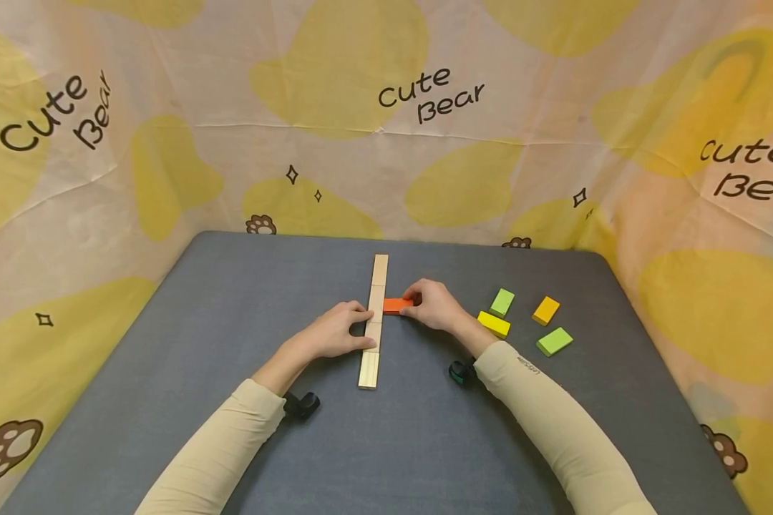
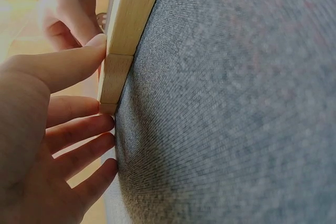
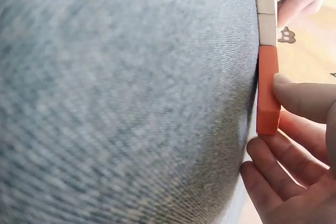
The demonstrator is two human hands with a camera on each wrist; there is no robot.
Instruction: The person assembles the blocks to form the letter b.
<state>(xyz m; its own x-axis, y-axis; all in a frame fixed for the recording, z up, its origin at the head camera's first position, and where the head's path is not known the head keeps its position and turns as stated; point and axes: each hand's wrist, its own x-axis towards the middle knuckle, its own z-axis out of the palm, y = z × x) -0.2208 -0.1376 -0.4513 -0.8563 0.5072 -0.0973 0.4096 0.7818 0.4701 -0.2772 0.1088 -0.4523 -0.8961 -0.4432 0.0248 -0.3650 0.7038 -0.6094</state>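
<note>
A straight row of plain wooden blocks (image 1: 375, 300) lies end to end on the grey table, running away from me. My left hand (image 1: 335, 329) is at the row's left side, its thumb and index finger touching the blocks with fairly straight fingers. From the right, an orange block (image 1: 396, 307) lies crosswise, its end against the row. My right hand (image 1: 434, 306) pinches that orange block (image 3: 268, 87) near its outer end, with the thumb on one side and fingers on the other. In the left wrist view, the wooden blocks (image 2: 131, 19) stand beside the left thumb.
Right of the right hand lie a light green block (image 1: 502, 302), a yellow block (image 1: 493, 325), an orange-yellow block (image 1: 546, 310) and another green block (image 1: 555, 342). A printed cloth (image 1: 335, 71) hangs around the table (image 1: 187, 400). Dark wrist devices (image 1: 303, 405) sit at both cuffs.
</note>
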